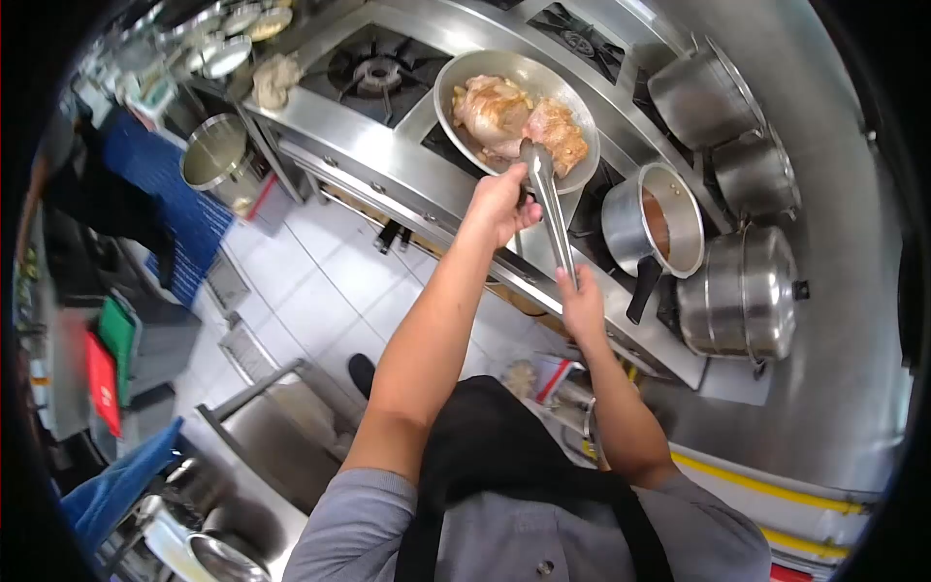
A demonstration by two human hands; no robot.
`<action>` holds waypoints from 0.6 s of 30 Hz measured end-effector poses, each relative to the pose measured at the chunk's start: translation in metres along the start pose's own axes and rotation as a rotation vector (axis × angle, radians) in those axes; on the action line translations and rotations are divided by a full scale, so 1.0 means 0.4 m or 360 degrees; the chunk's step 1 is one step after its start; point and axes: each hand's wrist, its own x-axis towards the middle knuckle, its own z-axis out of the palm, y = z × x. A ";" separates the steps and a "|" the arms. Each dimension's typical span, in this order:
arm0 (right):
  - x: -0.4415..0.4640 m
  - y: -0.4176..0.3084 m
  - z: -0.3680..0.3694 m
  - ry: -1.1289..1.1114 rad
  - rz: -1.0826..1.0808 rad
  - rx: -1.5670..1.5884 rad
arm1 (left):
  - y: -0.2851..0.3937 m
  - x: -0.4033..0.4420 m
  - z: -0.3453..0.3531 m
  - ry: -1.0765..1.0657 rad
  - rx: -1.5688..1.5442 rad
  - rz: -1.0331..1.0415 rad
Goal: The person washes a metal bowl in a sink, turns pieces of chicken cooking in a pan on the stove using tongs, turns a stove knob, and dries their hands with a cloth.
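A wide metal frying pan (585,116) sits on the stove with large browned pieces of meat (495,113) in it and small pale pieces around them. My left hand (497,206) is at the pan's near edge, fingers curled around what appears to be its handle, mostly hidden by the hand. In my right hand (582,308) are metal tongs (553,215), gripped near their lower end. Their head reaches over the pan's rim and touches or hovers just above the meat; I cannot tell which.
Right of the pan stands a saucepan (630,218) with brown contents and a black handle pointing towards me. Large steel pots (732,291) line the wall side. A burner (376,76) and a crumpled cloth (277,80) lie left. Another person's dark-clothed leg (112,209) shows far left.
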 end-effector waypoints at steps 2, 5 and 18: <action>0.027 -0.087 -0.062 -0.0007 0.0145 -0.0086 | 0.000 0.048 0.006 0.0086 -0.0083 -0.0046; 0.123 -0.186 -0.193 -0.0120 0.0183 -0.0487 | -0.011 0.077 0.031 0.0193 -0.0047 -0.0126; 0.345 -0.170 -0.221 -0.0423 -0.0245 -0.0984 | 0.016 0.086 0.035 0.0298 0.0049 -0.0477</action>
